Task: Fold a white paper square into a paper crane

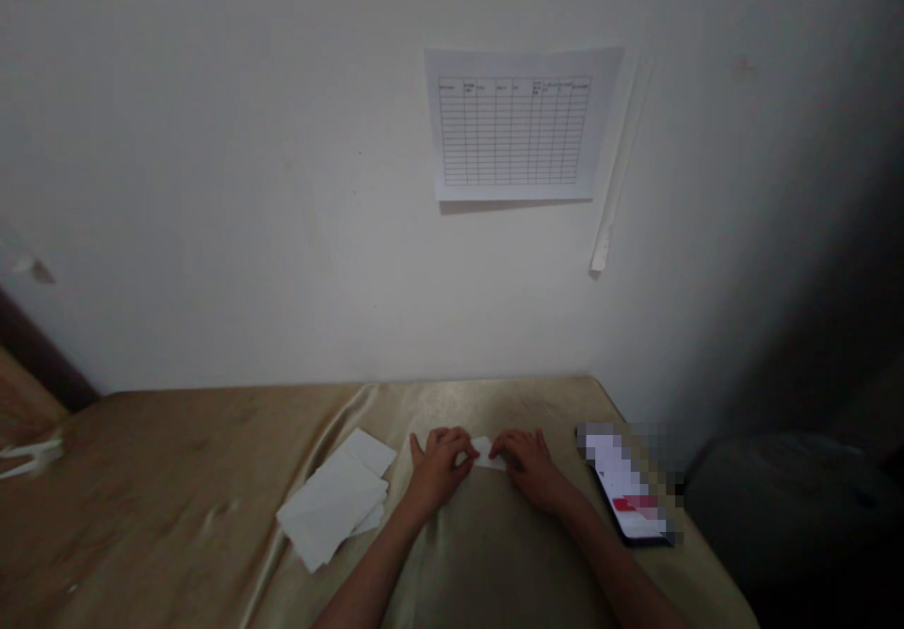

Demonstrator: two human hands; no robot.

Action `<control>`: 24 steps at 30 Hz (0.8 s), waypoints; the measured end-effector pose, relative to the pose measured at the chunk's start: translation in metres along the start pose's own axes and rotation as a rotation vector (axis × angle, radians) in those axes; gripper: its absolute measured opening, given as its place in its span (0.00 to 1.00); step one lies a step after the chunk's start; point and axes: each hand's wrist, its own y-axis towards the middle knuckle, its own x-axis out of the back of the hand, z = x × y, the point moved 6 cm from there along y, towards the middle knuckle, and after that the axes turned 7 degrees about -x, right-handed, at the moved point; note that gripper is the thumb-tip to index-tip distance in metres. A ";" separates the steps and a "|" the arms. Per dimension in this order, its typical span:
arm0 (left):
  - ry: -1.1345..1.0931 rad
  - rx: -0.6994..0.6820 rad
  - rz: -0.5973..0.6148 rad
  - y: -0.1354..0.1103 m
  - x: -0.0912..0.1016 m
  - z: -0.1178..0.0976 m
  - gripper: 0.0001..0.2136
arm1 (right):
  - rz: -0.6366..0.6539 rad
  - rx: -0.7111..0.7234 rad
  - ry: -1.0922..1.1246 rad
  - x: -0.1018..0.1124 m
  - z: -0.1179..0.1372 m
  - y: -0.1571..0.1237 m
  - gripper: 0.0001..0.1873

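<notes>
A small piece of white paper (489,455) lies on the tan cloth-covered table between my two hands. My left hand (444,459) has its fingers curled and closed on the paper's left end. From the other side, my right hand (524,459) pinches the right end with thumb and fingertips. Parts of the paper are hidden under the fingers, and its folds are too small to make out. To the left of my left hand rests a loose, overlapping pile of white paper sheets (335,502).
A phone (625,488) with a lit, partly blurred screen lies at the table's right edge. Behind the table (176,478) rises a white wall (212,186) bearing a printed table sheet (519,130) and a white cable strip (621,168). A white object (32,457) is at far left.
</notes>
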 end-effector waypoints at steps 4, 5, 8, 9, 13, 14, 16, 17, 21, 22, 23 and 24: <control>-0.016 -0.008 -0.007 0.000 0.000 0.002 0.09 | 0.017 0.008 -0.004 0.003 0.000 -0.002 0.31; -0.021 -0.009 -0.012 0.000 0.000 0.002 0.10 | 0.020 0.012 -0.005 0.003 0.000 -0.002 0.32; -0.036 -0.007 -0.019 -0.001 0.001 0.002 0.11 | 0.023 0.027 -0.002 0.003 -0.001 -0.003 0.32; -0.042 -0.009 -0.017 -0.001 0.002 0.002 0.11 | 0.019 0.033 0.004 0.003 -0.001 -0.003 0.32; -0.049 -0.024 -0.021 -0.003 0.004 -0.001 0.11 | -0.023 0.063 0.026 0.001 -0.005 -0.004 0.33; -0.046 -0.028 -0.024 -0.003 0.004 -0.001 0.11 | -0.029 0.069 0.026 0.000 -0.006 -0.004 0.34; -0.036 -0.036 -0.027 -0.004 0.004 -0.001 0.10 | -0.032 0.079 0.017 -0.002 -0.007 -0.004 0.35; -0.030 -0.039 -0.027 -0.004 0.004 -0.001 0.10 | -0.032 0.082 0.011 -0.002 -0.007 -0.003 0.36; -0.016 -0.045 -0.040 -0.002 0.005 -0.001 0.11 | -0.041 0.075 0.006 -0.003 -0.005 -0.004 0.33; -0.013 -0.045 -0.047 -0.002 0.005 0.000 0.11 | -0.049 0.076 0.011 -0.002 -0.004 -0.005 0.32; -0.010 -0.044 -0.056 -0.002 0.005 0.000 0.11 | -0.061 0.079 0.016 -0.001 -0.002 -0.006 0.30; -0.008 -0.044 -0.063 -0.002 0.005 0.000 0.10 | -0.074 0.086 0.020 0.001 0.000 -0.007 0.28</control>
